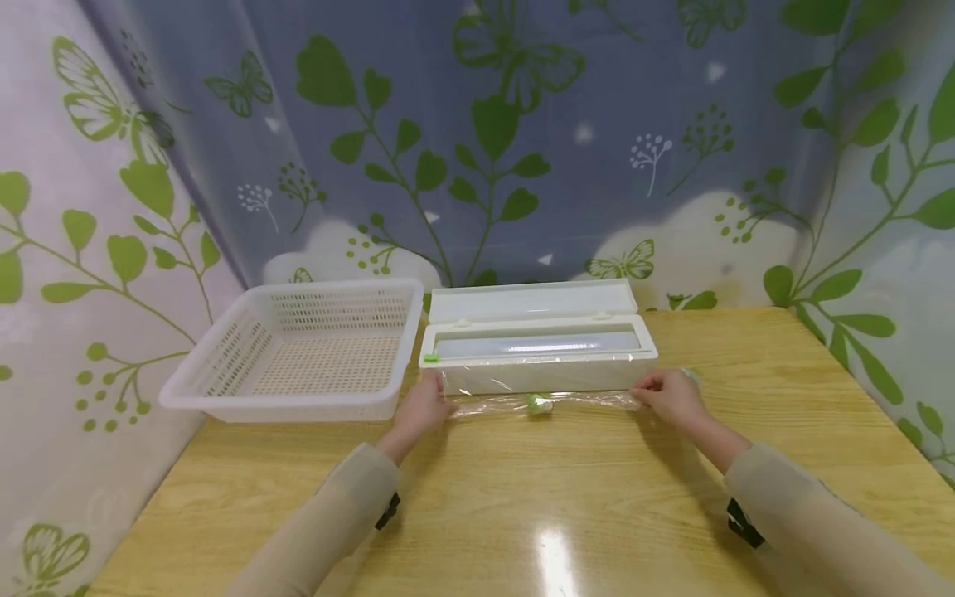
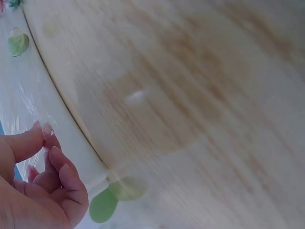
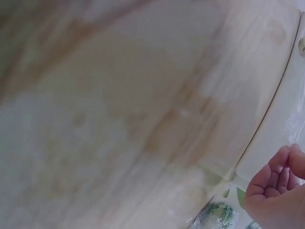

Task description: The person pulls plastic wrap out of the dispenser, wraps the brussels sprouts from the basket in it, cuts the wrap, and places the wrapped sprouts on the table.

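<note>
A white cling wrap dispenser box [image 1: 539,377] stands on the table with its lid [image 1: 533,303] raised and a roll of film [image 1: 537,343] inside. A sheet of clear cling wrap [image 1: 492,405] hangs over its front side. My left hand [image 1: 424,408] pinches the sheet's left end between thumb and index finger, as the left wrist view shows. At the right end, my right hand [image 1: 675,400] pinches the film with thumb and fingertips. A small green and white piece [image 1: 539,405], its kind unclear, sits at the film in front of the box.
Left of the box stands a white plastic basket [image 1: 287,406] with perforated walls. Near the right hand lies a film-wrapped green bundle [image 3: 219,215], mostly hidden in the head view. A patterned curtain [image 1: 522,166] hangs behind the wooden table [image 1: 462,514].
</note>
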Action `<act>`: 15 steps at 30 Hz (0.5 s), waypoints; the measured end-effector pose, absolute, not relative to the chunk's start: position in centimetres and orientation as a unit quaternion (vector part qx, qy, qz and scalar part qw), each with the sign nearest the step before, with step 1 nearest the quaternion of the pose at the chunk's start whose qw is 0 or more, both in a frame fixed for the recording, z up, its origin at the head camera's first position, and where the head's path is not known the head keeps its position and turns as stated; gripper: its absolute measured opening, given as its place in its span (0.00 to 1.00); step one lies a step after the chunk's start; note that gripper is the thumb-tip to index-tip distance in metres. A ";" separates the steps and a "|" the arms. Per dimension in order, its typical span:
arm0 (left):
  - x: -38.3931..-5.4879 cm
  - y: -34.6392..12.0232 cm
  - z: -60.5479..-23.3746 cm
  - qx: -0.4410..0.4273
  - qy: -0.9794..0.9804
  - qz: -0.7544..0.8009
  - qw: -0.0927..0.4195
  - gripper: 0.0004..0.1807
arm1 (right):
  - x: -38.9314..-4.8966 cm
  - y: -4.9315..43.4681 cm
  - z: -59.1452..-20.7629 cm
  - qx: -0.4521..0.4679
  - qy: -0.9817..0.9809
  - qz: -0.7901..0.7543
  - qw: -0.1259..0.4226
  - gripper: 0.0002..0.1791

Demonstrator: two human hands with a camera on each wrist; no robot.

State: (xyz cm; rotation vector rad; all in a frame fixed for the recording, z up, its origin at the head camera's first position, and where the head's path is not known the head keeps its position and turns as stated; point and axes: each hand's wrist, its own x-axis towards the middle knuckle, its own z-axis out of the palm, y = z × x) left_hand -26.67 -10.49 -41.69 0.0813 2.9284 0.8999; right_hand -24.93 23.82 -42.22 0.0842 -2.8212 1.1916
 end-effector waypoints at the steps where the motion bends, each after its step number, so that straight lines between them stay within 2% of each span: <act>1: -26.7 -10.5 -41.7 0.030 0.956 0.291 0.037 0.17 | -25.0 23.9 -42.3 0.026 -0.920 0.390 0.037 0.08; 9: -26.7 -10.5 -41.7 0.050 0.951 0.303 0.040 0.16 | -25.2 24.1 -42.6 0.026 -0.925 0.377 0.024 0.08; 15: -26.4 -11.0 -41.8 0.073 0.942 0.327 0.020 0.16 | -24.6 23.8 -42.3 0.039 -0.919 0.393 0.004 0.11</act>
